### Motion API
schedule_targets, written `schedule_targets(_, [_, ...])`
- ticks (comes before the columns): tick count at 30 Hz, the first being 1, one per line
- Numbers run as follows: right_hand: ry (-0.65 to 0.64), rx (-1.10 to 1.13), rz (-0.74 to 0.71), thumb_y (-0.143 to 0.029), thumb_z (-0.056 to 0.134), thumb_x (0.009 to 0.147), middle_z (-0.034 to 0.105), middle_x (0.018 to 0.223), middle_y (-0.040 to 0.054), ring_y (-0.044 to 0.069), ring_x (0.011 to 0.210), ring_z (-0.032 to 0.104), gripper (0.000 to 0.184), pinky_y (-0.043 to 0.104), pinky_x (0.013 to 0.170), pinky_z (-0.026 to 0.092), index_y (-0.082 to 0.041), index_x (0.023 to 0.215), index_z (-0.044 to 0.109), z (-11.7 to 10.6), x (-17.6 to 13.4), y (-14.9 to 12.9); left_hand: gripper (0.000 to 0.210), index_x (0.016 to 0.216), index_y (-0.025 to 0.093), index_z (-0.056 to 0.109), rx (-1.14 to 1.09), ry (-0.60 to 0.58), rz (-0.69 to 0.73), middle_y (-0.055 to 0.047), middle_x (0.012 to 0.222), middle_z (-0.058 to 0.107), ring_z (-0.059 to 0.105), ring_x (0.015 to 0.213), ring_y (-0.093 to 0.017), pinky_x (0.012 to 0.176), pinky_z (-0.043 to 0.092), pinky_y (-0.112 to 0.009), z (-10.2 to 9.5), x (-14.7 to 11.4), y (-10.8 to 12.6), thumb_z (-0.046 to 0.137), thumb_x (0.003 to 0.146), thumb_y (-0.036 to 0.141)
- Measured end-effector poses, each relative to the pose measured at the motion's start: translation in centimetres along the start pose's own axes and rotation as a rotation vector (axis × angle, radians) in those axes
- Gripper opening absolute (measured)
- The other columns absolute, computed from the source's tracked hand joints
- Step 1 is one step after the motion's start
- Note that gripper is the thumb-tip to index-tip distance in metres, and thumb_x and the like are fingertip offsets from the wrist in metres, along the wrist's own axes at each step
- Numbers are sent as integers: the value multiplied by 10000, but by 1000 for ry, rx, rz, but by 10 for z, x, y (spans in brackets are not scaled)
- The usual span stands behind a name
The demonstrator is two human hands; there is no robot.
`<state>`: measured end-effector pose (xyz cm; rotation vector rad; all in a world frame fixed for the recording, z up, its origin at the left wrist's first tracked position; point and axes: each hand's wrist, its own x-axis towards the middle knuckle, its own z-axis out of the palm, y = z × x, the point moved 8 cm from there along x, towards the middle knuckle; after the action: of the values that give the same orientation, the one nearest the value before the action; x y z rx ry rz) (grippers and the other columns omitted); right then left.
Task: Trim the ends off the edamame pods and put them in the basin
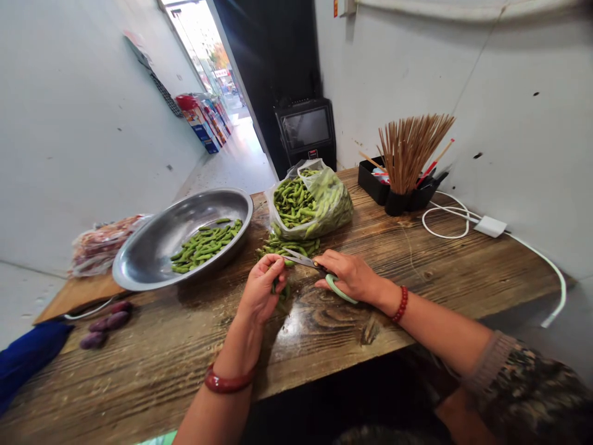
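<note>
My right hand (347, 275) is closed around scissors (300, 258) with a pale green handle. The blades are parted and point left, their tips at the fingers of my left hand (264, 289). That hand is pinched, and green edamame pods (277, 285) show partly beneath its fingers; how many it holds is hidden. Just beyond both hands lies a loose pile of edamame pods (301, 246). Behind it stands a clear plastic bag (336, 204) full of pods. To the left, a wide metal basin (152, 250) has trimmed-looking pods (204, 247) on its bottom.
Dark reddish oval items (109, 321) lie left on the wooden table (185, 364), near a blue cloth (32, 355). A bagged bundle (104, 244) sits behind the basin. At right are a holder of wooden skewers (410, 157) and a white cable (542, 253) with a plug box.
</note>
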<state>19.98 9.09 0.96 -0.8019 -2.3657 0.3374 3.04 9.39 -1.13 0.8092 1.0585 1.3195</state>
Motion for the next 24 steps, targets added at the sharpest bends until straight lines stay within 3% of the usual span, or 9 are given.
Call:
schedule_targets(4, [0,-4,-4,-363,660,865,614,980,69,181,826,604,374,264,692,475,-174,1171,559,0,0,0,315,781,137,579,-50,18,-4,47,596,520,408,463,-41,355,255,-125,-4,3,0,828,629,257])
schedule_targets(9, [81,48,17,-385,649,871,606,971,69,171,793,593,415,266,692,484,-170,1207,538,-6,-1,11,299,801,145,561,-119,105,67,-4,776,619,477,525,-56,361,290,-140,-25,6,17,798,632,216])
schedule_targets(14, [88,69,-5,-395,630,882,601,979,70,178,816,593,416,274,711,489,-180,1223,530,-7,-1,11,243,825,170,565,-82,86,32,48,621,497,425,474,-66,380,273,-161,-33,4,25,723,681,287])
schedule_targets(16, [87,77,-18,-384,628,884,600,971,70,176,808,591,410,273,709,489,-180,1226,529,-7,-1,8,228,800,177,564,107,79,21,70,566,435,347,426,-56,381,214,-172,-33,2,26,702,707,333])
schedule_targets(18, [82,76,-14,-377,628,885,600,972,69,174,799,591,407,273,705,488,-178,1226,531,-8,-1,7,215,767,173,584,439,100,73,75,536,425,315,422,-59,410,215,-195,-33,1,30,698,712,347])
schedule_targets(21, [69,65,-2,-377,632,882,603,981,69,173,793,591,407,275,705,487,-178,1223,534,-8,-1,8,183,682,162,625,1012,88,160,45,535,495,406,500,-98,509,298,-236,-27,1,33,695,699,331])
schedule_targets(24, [63,53,11,-377,638,878,602,978,69,171,788,589,410,271,697,484,-177,1221,536,-8,-1,9,194,654,169,651,1387,-33,132,20,547,550,476,559,-143,565,318,-266,-20,3,21,682,706,353])
